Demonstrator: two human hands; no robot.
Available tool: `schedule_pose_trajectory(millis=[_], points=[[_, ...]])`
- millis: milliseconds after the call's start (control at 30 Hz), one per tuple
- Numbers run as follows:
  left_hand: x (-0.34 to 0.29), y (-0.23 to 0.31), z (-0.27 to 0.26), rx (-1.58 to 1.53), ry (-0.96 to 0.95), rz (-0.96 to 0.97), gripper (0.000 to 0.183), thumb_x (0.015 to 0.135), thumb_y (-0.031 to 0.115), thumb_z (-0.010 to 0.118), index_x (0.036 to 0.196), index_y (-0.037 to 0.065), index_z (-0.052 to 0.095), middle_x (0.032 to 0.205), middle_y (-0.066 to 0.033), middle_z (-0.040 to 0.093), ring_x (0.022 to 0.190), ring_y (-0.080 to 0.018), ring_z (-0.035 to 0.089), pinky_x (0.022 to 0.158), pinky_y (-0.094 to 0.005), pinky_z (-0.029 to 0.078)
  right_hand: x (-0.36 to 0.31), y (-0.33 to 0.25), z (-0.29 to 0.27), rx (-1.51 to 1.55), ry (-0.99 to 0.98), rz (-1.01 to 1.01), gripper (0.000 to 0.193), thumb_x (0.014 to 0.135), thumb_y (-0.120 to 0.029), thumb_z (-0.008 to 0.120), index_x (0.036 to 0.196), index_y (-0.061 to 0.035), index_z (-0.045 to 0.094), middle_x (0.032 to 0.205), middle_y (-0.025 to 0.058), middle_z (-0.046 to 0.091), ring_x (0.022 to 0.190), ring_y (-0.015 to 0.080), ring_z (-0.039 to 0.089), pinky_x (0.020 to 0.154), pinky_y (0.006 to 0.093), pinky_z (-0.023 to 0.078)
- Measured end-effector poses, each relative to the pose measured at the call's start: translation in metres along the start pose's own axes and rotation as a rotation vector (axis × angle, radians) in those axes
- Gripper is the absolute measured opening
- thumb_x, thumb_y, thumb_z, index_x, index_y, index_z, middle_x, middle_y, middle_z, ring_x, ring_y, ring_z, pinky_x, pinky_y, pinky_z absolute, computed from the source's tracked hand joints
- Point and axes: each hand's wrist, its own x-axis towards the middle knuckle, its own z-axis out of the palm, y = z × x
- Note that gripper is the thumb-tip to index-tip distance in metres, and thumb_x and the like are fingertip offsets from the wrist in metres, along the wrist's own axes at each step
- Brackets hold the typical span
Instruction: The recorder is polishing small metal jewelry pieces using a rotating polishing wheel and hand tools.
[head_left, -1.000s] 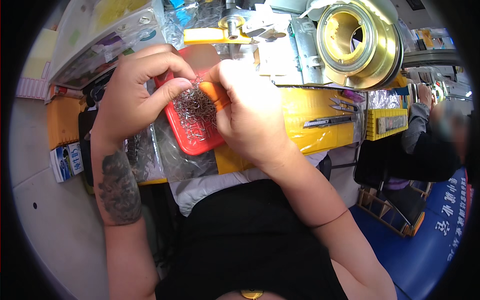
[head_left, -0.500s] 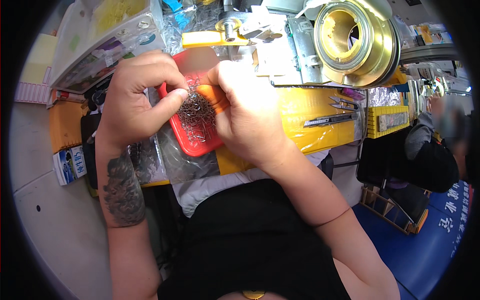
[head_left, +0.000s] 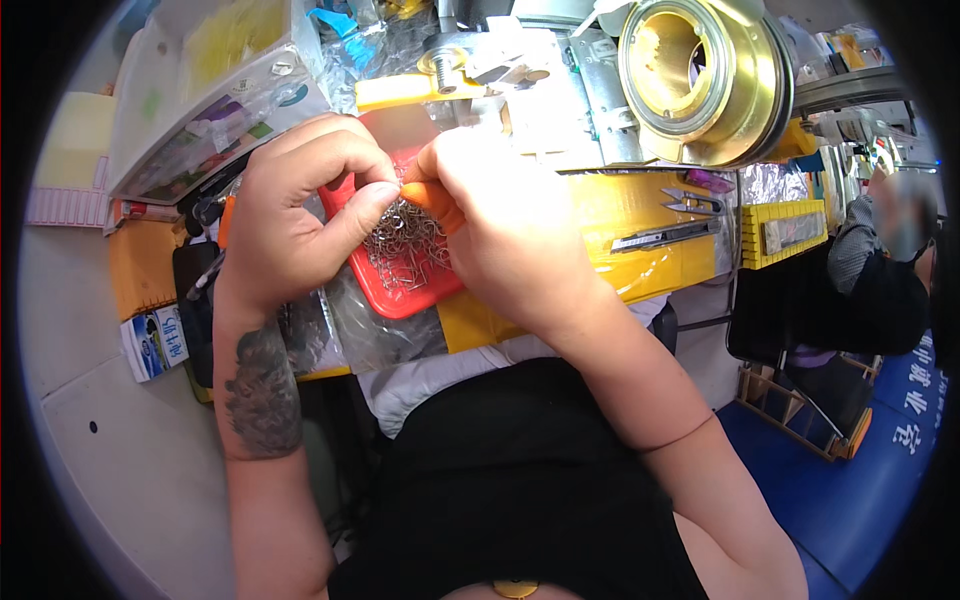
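Observation:
A red plastic tray [head_left: 392, 305] lies on the bench and holds a tangled heap of small bent metal wire pieces [head_left: 408, 245]. Above it, my left hand [head_left: 300, 210] has thumb and forefinger pinched together. My right hand [head_left: 515, 225] meets it from the right, with its fingers closed and an orange finger cover [head_left: 436, 202] on one of them. The two sets of fingertips touch or nearly touch over the heap. Whatever lies in either pinch is too small or too hidden to make out.
Right of the tray, thread snips [head_left: 692, 202] and a utility knife [head_left: 665, 237] rest on the yellow bench covering [head_left: 600, 270]. A machine with a brass-coloured wheel [head_left: 690, 90] stands behind. A white bin [head_left: 215, 125] is at far left. Another person [head_left: 880, 280] sits at far right.
My fingertips have come closer together over the tray. The whole view has shifted slightly, and more of the wire heap shows beneath my hands.

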Motion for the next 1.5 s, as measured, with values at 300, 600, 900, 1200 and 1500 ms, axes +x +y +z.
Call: schedule_pose_trajectory(millis=[300, 600, 900, 1200, 1500], points=[[-0.008, 0.002, 0.025, -0.433, 0.249, 0.052, 0.005, 0.086, -0.003, 0.061, 0.09, -0.001, 0.059, 0.085, -0.0058, 0.059, 0.076, -0.0128, 0.052, 0.071, -0.0262, 0.042, -0.004, -0.016, -0.004, 0.877, -0.06, 0.435, 0.008, 0.095, -0.007, 0.065, 0.097, -0.0032, 0.059, 0.078, 0.0102, 0.059, 0.067, 0.0184, 0.059, 0.062, 0.0317, 0.048], [-0.002, 0.036, 0.02, -0.151, 0.255, 0.149, 0.013, 0.087, 0.009, 0.07, 0.091, 0.004, 0.059, 0.09, -0.0095, 0.06, 0.081, -0.0207, 0.054, 0.075, -0.0336, 0.044, -0.004, -0.02, -0.032, 0.986, 0.05, 0.329, 0.003, 0.089, -0.002, 0.059, 0.091, -0.0013, 0.057, 0.071, 0.0084, 0.055, 0.06, 0.0161, 0.052, 0.057, 0.0306, 0.044], [0.048, 0.066, -0.001, 0.446, 0.037, 0.405, 0.013, 0.086, 0.018, 0.076, 0.09, 0.012, 0.065, 0.098, -0.0074, 0.066, 0.092, -0.03, 0.054, 0.084, -0.0422, 0.045, 0.001, -0.006, -0.041, 1.144, 0.027, 0.458, 0.006, 0.089, -0.007, 0.062, 0.087, -0.0034, 0.057, 0.069, 0.0019, 0.054, 0.061, 0.0063, 0.046, 0.055, 0.026, 0.039], [0.088, 0.058, 0.022, 0.574, 0.174, 0.24, 0.018, 0.085, 0.002, 0.067, 0.102, -0.003, 0.07, 0.099, -0.0183, 0.07, 0.09, -0.0402, 0.062, 0.088, -0.0468, 0.047, 0.035, 0.004, -0.011, 0.852, 0.728, 0.377, 0.006, 0.094, -0.001, 0.061, 0.089, -0.0009, 0.056, 0.069, -0.0013, 0.051, 0.06, 0.0048, 0.045, 0.055, 0.0241, 0.039], [0.087, 0.074, 0.041, 0.483, 0.22, -0.065, 0.005, 0.095, 0.0, 0.061, 0.095, -0.004, 0.064, 0.088, -0.0084, 0.065, 0.084, -0.0164, 0.061, 0.081, -0.0304, 0.051, 0.033, 0.002, -0.022, 1.064, 0.621, 0.509, 0.01, 0.102, 0.001, 0.054, 0.111, 0.0038, 0.057, 0.097, 0.0054, 0.063, 0.087, 0.0079, 0.061, 0.076, 0.0233, 0.052]])
